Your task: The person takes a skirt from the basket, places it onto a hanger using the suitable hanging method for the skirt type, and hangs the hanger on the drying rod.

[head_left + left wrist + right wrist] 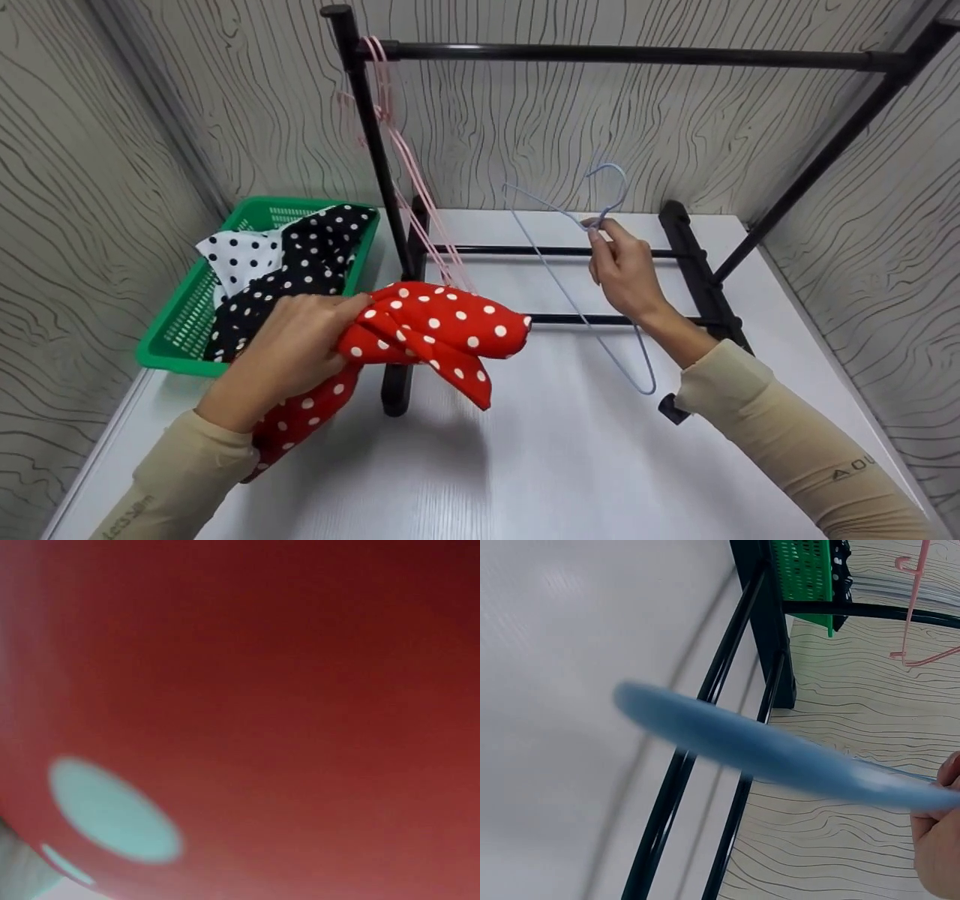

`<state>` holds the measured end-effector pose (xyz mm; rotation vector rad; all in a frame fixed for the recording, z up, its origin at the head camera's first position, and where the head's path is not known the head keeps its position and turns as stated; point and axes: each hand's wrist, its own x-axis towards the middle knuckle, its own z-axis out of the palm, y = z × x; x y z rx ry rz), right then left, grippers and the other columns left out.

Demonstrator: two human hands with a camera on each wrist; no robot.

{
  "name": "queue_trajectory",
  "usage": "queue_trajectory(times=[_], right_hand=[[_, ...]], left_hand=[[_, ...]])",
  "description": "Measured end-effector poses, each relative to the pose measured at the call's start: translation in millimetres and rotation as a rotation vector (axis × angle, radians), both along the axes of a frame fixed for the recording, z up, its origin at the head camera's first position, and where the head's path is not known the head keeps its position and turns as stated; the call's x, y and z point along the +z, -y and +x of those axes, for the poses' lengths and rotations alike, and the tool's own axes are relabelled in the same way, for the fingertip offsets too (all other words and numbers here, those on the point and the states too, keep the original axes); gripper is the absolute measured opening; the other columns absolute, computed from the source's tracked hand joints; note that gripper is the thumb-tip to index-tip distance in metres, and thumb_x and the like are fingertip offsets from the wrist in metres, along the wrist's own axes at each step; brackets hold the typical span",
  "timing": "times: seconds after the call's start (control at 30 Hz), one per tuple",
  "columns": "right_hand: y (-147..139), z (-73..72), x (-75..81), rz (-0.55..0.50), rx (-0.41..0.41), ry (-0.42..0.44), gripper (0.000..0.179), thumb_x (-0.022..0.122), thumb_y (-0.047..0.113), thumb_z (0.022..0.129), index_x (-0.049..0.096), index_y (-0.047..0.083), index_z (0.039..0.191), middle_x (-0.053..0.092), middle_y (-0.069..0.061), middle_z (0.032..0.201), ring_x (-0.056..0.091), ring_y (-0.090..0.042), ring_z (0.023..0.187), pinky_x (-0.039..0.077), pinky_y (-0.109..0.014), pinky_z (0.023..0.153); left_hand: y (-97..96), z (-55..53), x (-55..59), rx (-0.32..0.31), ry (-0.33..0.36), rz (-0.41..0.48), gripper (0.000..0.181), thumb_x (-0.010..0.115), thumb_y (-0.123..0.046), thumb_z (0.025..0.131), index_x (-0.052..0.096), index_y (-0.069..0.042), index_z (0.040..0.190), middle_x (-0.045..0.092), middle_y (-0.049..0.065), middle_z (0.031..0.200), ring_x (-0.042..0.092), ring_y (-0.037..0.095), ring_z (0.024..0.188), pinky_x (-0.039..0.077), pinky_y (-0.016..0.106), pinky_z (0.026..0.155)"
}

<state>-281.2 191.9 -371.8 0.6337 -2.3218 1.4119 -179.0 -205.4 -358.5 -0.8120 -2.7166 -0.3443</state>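
Two stretchy beige sleeves (787, 442) reach in over one smooth, glossy white tabletop (562, 457). The hands are well apart. The left hand (300, 337) grips one red cloth garment with round white dots (450, 322), bunched in soft folds above the tabletop; the dots fill the left wrist's close view. The right hand (626, 266) pinches one slim, pale-blue triangular hanger (780, 757) just below its curved hook, holding it tilted.

To the left stands one rectangular green plastic basket (180, 365) with lattice walls, holding crumpled black fabric with white dots (307, 262) and white fabric with black dots (244, 255). One black tubular rack (645, 53) carries thin pink hangers (385, 114), at least two, overlapping too closely to count. Behind runs pale wall panelling (487, 127) with dark, wavy wood-grain lines.
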Motion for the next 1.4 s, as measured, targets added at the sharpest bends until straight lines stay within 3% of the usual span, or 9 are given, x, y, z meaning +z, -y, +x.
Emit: queue_trajectory(times=[0.23,0.43,0.73,0.8,0.93,1.03,1.1,1.27,1.4], right_hand=[[-7,6.8,-6.4,-0.011,-0.018,0.017,0.025,0.045,0.0,0.107,0.062,-0.008,0.124,0.049,-0.018,0.052,0.041,-0.003,0.044,0.029,-0.018,0.043],[-12,15.4,-13.4,-0.02,-0.044,0.022,0.025,0.046,0.001,0.107,0.062,-0.009,0.124,0.048,-0.012,0.056,0.042,-0.006,0.048,0.031,-0.018,0.044],[-21,24.2,-11.2,0.005,-0.098,0.028,0.028,0.047,0.003,0.107,0.061,-0.009,0.128,0.05,-0.005,0.059,0.052,-0.007,0.053,0.041,-0.016,0.047],[-25,25.5,-9.6,-0.008,-0.097,0.036,0.029,0.047,0.003,0.108,0.06,-0.008,0.13,0.052,-0.004,0.06,0.055,-0.007,0.054,0.046,-0.017,0.05],[-36,19.0,-22.2,-0.055,-0.112,0.064,0.031,0.047,0.008,0.109,0.059,-0.003,0.135,0.058,-0.005,0.066,0.054,-0.01,0.053,0.048,-0.019,0.051],[-43,16.2,-32.3,-0.098,-0.129,0.088,0.03,0.048,0.015,0.11,0.06,0.006,0.135,0.057,-0.008,0.068,0.051,-0.014,0.053,0.045,-0.022,0.047],[-45,20.5,-31.1,-0.119,-0.123,0.09,0.028,0.048,0.017,0.11,0.061,0.009,0.133,0.054,-0.01,0.066,0.049,-0.016,0.052,0.042,-0.023,0.044],[-47,27.5,-28.4,-0.102,-0.125,0.043,0.026,0.05,0.014,0.109,0.065,0.009,0.13,0.053,-0.013,0.061,0.048,-0.018,0.049,0.038,-0.024,0.04],[-49,29.5,-28.2,-0.053,-0.16,0.076,0.029,0.049,0.016,0.109,0.064,0.005,0.131,0.06,-0.013,0.069,0.053,-0.014,0.053,0.042,-0.021,0.043]], left_hand=[[-37.2,-9.1,4.9,-0.002,-0.045,-0.091,0.023,0.086,-0.02,0.079,0.068,-0.014,0.093,0.071,0.0,0.073,0.063,0.018,0.062,0.055,0.034,0.059],[-74.0,-13.3,2.0,0.03,-0.024,-0.106,0.022,0.083,-0.03,0.082,0.072,-0.013,0.091,0.068,0.001,0.069,0.061,0.017,0.058,0.056,0.034,0.058],[-125.3,-19.3,-0.5,0.054,0.098,0.025,0.023,0.08,-0.033,0.085,0.074,-0.014,0.095,0.067,-0.001,0.071,0.06,0.014,0.062,0.055,0.03,0.06],[-136.1,-24.9,-2.7,0.085,0.123,0.033,0.022,0.078,-0.033,0.086,0.074,-0.014,0.095,0.066,-0.001,0.07,0.06,0.014,0.062,0.055,0.03,0.06],[-155.9,-34.9,-10.6,0.176,0.225,0.052,0.025,0.077,-0.033,0.086,0.071,-0.012,0.098,0.065,0.001,0.074,0.061,0.016,0.065,0.056,0.032,0.063],[-168.4,-36.9,-17.3,0.229,0.32,0.077,0.027,0.076,-0.031,0.087,0.069,-0.01,0.102,0.065,0.002,0.076,0.062,0.017,0.067,0.057,0.033,0.064],[-175.4,-36.9,-21.4,0.241,0.358,0.087,0.025,0.075,-0.028,0.087,0.068,-0.009,0.102,0.064,0.002,0.076,0.061,0.018,0.066,0.056,0.033,0.063],[-189.2,-39.2,-25.9,0.242,0.399,0.137,0.02,0.071,-0.026,0.087,0.068,-0.008,0.097,0.061,0.002,0.072,0.059,0.018,0.064,0.053,0.034,0.06],[-194.0,-41.3,-22.1,0.246,0.416,0.246,0.02,0.07,-0.023,0.088,0.067,-0.007,0.1,0.061,0.002,0.074,0.06,0.019,0.065,0.053,0.035,0.061]])
